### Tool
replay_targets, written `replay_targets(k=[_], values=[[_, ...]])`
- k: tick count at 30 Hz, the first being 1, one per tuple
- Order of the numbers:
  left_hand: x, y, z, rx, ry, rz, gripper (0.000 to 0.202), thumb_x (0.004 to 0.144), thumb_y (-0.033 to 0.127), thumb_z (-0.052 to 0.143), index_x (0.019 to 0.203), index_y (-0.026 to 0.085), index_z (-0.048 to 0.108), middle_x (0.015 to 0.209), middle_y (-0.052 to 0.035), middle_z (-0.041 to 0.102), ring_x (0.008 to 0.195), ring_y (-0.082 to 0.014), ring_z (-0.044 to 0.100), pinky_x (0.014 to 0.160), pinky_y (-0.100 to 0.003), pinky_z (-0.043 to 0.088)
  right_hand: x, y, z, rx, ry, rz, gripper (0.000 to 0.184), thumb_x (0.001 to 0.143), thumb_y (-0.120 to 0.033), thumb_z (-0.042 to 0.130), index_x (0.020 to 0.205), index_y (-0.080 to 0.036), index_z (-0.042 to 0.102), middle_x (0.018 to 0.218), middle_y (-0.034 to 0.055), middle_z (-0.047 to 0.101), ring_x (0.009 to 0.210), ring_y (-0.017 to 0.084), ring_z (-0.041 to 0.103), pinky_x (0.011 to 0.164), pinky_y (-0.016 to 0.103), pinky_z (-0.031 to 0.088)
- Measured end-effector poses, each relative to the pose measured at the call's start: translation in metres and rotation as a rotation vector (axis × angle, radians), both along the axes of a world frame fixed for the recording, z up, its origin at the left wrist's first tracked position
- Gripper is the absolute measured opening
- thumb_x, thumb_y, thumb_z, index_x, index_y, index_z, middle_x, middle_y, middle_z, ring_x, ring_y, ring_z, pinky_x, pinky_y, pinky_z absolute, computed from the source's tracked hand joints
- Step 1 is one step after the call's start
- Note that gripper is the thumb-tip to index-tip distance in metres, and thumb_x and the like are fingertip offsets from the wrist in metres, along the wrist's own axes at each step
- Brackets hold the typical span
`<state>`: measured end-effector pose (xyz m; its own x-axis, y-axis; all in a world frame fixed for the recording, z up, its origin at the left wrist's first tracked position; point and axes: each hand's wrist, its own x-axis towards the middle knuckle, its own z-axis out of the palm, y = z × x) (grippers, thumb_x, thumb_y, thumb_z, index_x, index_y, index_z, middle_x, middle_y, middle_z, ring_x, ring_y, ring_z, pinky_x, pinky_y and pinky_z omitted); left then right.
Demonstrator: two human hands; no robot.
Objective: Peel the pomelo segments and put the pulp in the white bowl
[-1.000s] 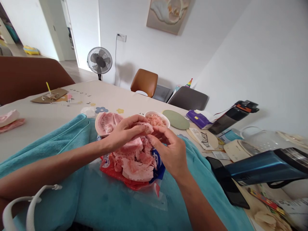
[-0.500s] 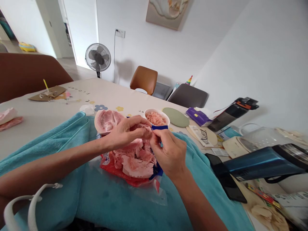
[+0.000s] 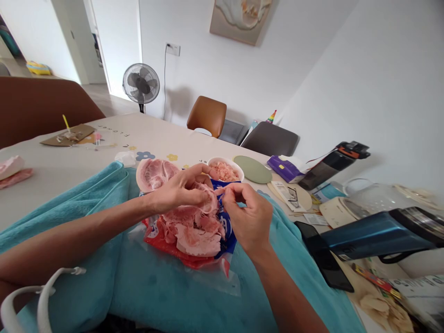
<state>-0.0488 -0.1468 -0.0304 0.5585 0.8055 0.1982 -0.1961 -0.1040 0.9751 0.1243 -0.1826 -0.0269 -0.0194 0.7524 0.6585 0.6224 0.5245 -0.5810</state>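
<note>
My left hand (image 3: 183, 187) is closed round a pink pomelo segment (image 3: 207, 198) with pale membrane on it. Just right of it, my right hand (image 3: 248, 210) pinches a small pink shred at the segment's edge; whether that is pulp or membrane I cannot tell. Below both hands, pomelo peel and torn membrane (image 3: 197, 239) lie heaped on a red and blue plastic bag (image 3: 227, 231). A hollow piece of pomelo rind (image 3: 156, 175) rests behind my left wrist. Beyond my hands stands a white bowl (image 3: 242, 177) filled with pink pulp pieces.
A teal towel (image 3: 166, 296) lies under the bag. On the right are a green oval mat (image 3: 252, 169), a purple tissue pack (image 3: 284, 168), glasses (image 3: 293, 197), a phone (image 3: 324, 259), a blue bottle (image 3: 367, 236) and a black bottle (image 3: 329, 166). More peel (image 3: 15, 171) lies far left.
My right hand has drawn slightly right, away from my left, with the shred in its fingertips. The segment in my left hand has turned and shows more; more blue bag is uncovered.
</note>
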Motion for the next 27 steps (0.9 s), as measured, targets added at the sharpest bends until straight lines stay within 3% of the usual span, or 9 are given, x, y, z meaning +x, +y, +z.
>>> replay_targets(k=[8, 13, 18, 22, 25, 27], values=[[-0.006, 0.003, -0.002, 0.148, 0.022, -0.124, 0.055, 0.071, 0.012, 0.062, 0.124, 0.023, 0.048, 0.083, 0.0012, 0.062, 0.064, -0.0096, 0.057, 0.054, -0.02, 0.042, 0.01, 0.01, -0.001, -0.078, 0.079, -0.072, 0.013, 0.078, -0.02, 0.053, 0.066, -0.02, 0.058, 0.059, -0.0036, 0.062, 0.054, 0.011, 0.056, 0.057, 0.023, 0.043], [-0.005, 0.002, 0.005, 0.112, -0.023, 0.05, 0.054, 0.075, 0.02, 0.07, 0.126, 0.026, 0.052, 0.089, -0.0013, 0.064, 0.076, -0.0137, 0.063, 0.061, -0.023, 0.047, 0.013, 0.018, 0.001, -0.317, -0.064, -0.064, 0.017, 0.079, -0.029, 0.056, 0.065, -0.02, 0.059, 0.059, -0.0015, 0.064, 0.054, 0.013, 0.056, 0.054, 0.024, 0.038], [0.0, 0.007, 0.004, 0.076, 0.003, 0.174, 0.035, 0.077, 0.032, 0.072, 0.109, 0.019, 0.066, 0.095, -0.0066, 0.067, 0.079, -0.0153, 0.062, 0.069, -0.029, 0.05, 0.011, 0.02, -0.002, -0.486, -0.351, -0.089, 0.022, 0.081, -0.033, 0.056, 0.064, -0.021, 0.06, 0.062, 0.0012, 0.068, 0.058, 0.016, 0.058, 0.055, 0.027, 0.034], [0.002, 0.012, -0.001, 0.076, 0.013, 0.195, 0.03, 0.079, 0.033, 0.07, 0.105, 0.017, 0.069, 0.082, -0.0039, 0.067, 0.073, -0.0132, 0.06, 0.071, -0.028, 0.05, 0.012, 0.021, -0.006, -0.473, -0.397, -0.017, 0.013, 0.083, -0.027, 0.054, 0.078, -0.022, 0.065, 0.078, 0.0012, 0.072, 0.069, 0.017, 0.062, 0.062, 0.028, 0.038], [0.002, 0.014, -0.003, -0.016, -0.064, 0.145, 0.031, 0.08, 0.031, 0.07, 0.107, 0.017, 0.066, 0.072, -0.0023, 0.067, 0.068, -0.0138, 0.062, 0.068, -0.029, 0.051, 0.013, 0.022, -0.008, -0.401, -0.333, 0.098, 0.02, 0.084, -0.019, 0.049, 0.088, -0.023, 0.068, 0.095, 0.0011, 0.071, 0.083, 0.016, 0.064, 0.072, 0.028, 0.041], [0.001, 0.013, -0.002, -0.062, -0.09, 0.124, 0.029, 0.081, 0.03, 0.069, 0.106, 0.016, 0.065, 0.069, -0.0021, 0.066, 0.065, -0.0146, 0.063, 0.067, -0.03, 0.051, 0.013, 0.022, -0.009, -0.39, -0.313, 0.126, 0.022, 0.084, -0.019, 0.048, 0.088, -0.023, 0.069, 0.097, 0.0011, 0.07, 0.085, 0.016, 0.064, 0.075, 0.029, 0.042]])
